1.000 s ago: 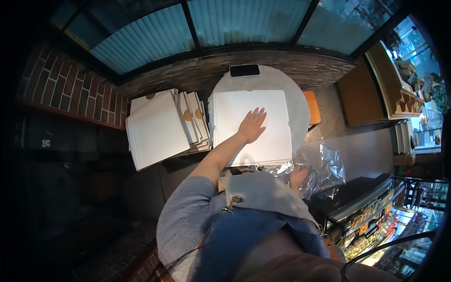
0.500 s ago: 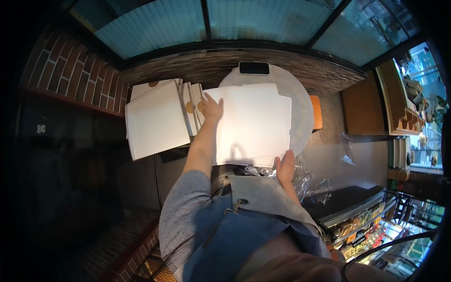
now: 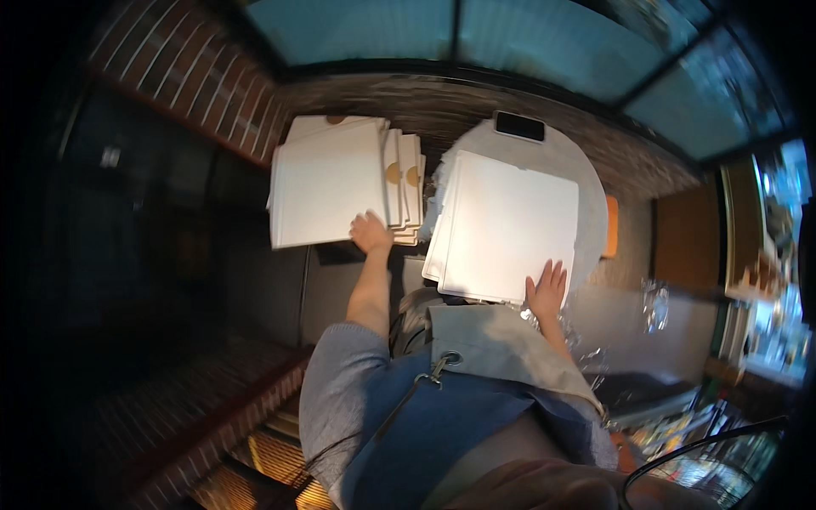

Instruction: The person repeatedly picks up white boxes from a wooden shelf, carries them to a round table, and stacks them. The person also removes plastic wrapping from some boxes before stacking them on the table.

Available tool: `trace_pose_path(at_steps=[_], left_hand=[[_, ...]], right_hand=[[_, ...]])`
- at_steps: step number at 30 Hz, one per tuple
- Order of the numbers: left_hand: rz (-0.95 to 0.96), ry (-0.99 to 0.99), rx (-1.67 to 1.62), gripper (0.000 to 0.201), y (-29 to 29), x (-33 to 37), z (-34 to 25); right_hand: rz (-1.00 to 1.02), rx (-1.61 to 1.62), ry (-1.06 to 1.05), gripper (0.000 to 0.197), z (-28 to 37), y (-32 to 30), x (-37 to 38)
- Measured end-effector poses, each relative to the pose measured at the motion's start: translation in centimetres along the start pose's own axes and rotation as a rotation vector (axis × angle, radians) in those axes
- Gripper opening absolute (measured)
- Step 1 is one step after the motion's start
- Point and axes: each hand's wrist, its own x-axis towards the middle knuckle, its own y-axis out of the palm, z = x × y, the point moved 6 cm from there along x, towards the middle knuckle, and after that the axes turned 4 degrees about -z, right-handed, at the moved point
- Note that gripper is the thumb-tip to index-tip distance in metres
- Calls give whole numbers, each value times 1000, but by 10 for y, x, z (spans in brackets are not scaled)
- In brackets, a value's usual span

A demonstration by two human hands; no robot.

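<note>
On the round table lies a stack of flat white cardboard sheets (image 3: pixel 510 229), its layers fanned a little at the left edge. My right hand (image 3: pixel 548 291) rests on its near right corner with the fingers spread. To the left stands a pile of white cardboard boxes (image 3: pixel 327 183). My left hand (image 3: pixel 371 233) is at the near right corner of the top one, fingers apart and touching it. Between the two piles, more white boxes (image 3: pixel 406 178) show round tan half-circles at their edges.
A black-screened phone (image 3: pixel 519 127) lies at the far rim of the round grey table (image 3: pixel 591 217). Crumpled clear plastic (image 3: pixel 654 306) is on the right. An orange seat (image 3: pixel 611 228) shows behind the table. Brick wall (image 3: pixel 183 76) and windows (image 3: pixel 544 42) enclose the far side.
My left hand has left the cardboard sheets for the left pile's near corner. The sheets now sit squarer and apart from that pile. My right hand has come onto their top. The view has shifted.
</note>
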Motion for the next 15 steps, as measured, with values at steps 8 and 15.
trace_pose_path(at_steps=[8, 15], left_hand=[[-461, 329, -101, 21, -84, -8, -6], [-424, 392, -1212, 12, -323, -20, -6]], right_hand=[[43, -4, 89, 74, -7, -1, 6], [-99, 186, 197, 76, 23, -17, 12]])
